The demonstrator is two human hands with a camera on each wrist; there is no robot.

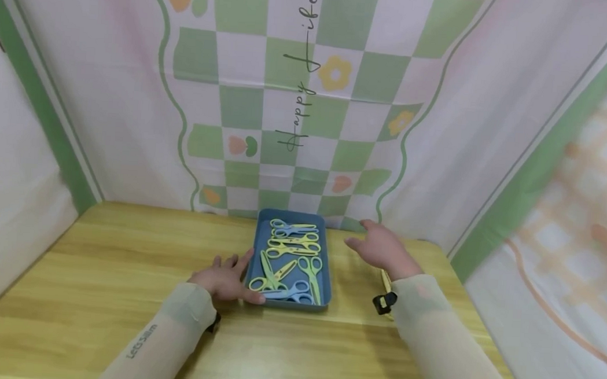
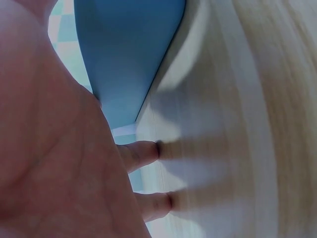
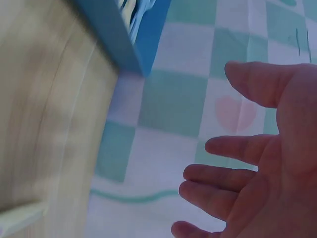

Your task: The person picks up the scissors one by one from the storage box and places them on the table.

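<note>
- The tray point(image 1: 263, 239), blue and shallow, sits on the wooden table point(image 1: 120, 288) near its back edge, close to the patterned curtain point(image 1: 441, 163); scissors in yellow, green and blue lie in it, some crossing or overlapping.
- The left hand point(image 1: 225, 280) has its fingers spread and fairly straight, touching the tray at its left wall and front left corner — nothing is grasped.
- The right hand point(image 1: 383, 249) is released too, apart from the tray on its right, fingers extended and thumb held away; it holds nothing.
- Under the right wrist a yellow object point(image 1: 385, 281) lies on the table, mostly hidden, so its kind cannot be told.
- The tray looks like smooth, stiff plastic: probably light in itself, somewhat slippery, and unlikely to break. Its load is loose and would likely slide if it tipped.
- Opposite side walls would give the best hold, one palm on each — level, with even pressure.
- Single scissors, such as the blue pair point(image 1: 289, 293) along the front wall, look light and rigid; the handle loops seem the safest place to pinch, away from the blades.
</note>
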